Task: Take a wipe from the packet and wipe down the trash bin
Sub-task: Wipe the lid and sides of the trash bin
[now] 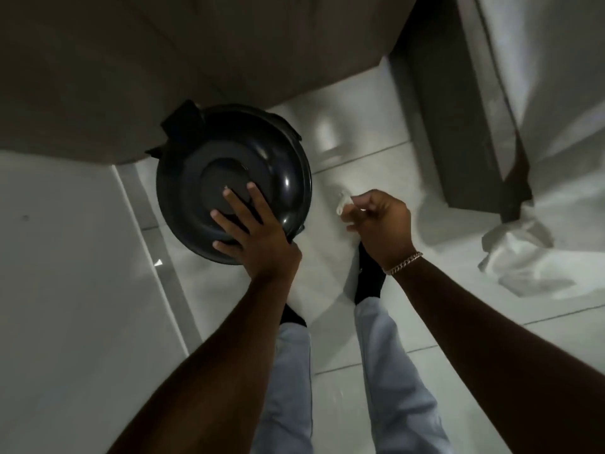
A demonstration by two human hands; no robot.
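A round black trash bin (203,165) with a glossy domed lid stands on the tiled floor, seen from straight above. My left hand (252,231) lies flat on the near right part of the lid, fingers spread, thumb at the rim. My right hand (383,224) hovers to the right of the bin, apart from it, pinching a small crumpled white wipe (343,204) between thumb and fingers. A chain bracelet sits on that wrist. The wipe packet is not in view.
A grey-brown cabinet front (131,60) rises behind the bin. A dark upright post (458,126) and white cloth (523,250) pooled on the floor lie to the right. A white wall or panel (49,257) is on the left. My legs and dark socks are below.
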